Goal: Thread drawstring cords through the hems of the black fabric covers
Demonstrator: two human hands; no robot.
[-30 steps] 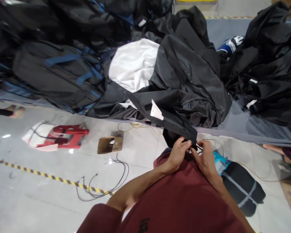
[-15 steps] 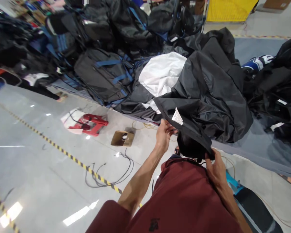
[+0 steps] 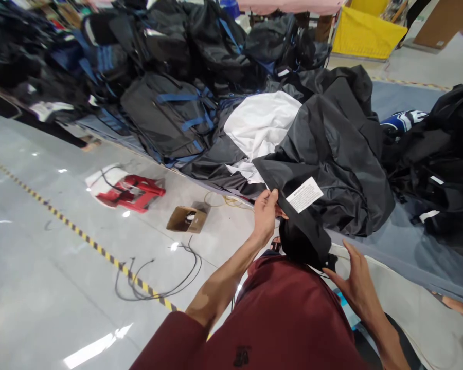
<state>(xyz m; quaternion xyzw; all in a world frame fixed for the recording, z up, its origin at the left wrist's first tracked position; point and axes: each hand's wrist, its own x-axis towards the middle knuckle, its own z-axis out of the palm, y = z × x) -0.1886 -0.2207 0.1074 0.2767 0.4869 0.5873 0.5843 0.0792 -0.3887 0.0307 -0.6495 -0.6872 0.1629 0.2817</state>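
A large piece of black fabric (image 3: 335, 149) is bunched over the table edge, its near hem hanging down toward my body. My left hand (image 3: 265, 213) pinches that hem at its left part, thumb on top. Just right of those fingers a white printed label (image 3: 304, 195) lies flat on the fabric. My right hand (image 3: 353, 280) is off the cloth, thumb and fingers spread apart, near the hem's lower right end. White cloth (image 3: 262, 123) lies beside the black fabric on its left.
Black backpacks with blue straps (image 3: 170, 118) pile up along the grey table (image 3: 409, 234). On the floor are a small cardboard box (image 3: 187, 219), a red and white object (image 3: 127, 190), loose black cables (image 3: 158, 293) and striped tape (image 3: 96, 247). A yellow bin (image 3: 366, 36) stands behind.
My right hand has let go of the fabric's hem and opened, moving slightly right. The label, folded up before, now lies flat and faces me. My left hand still grips the hem.
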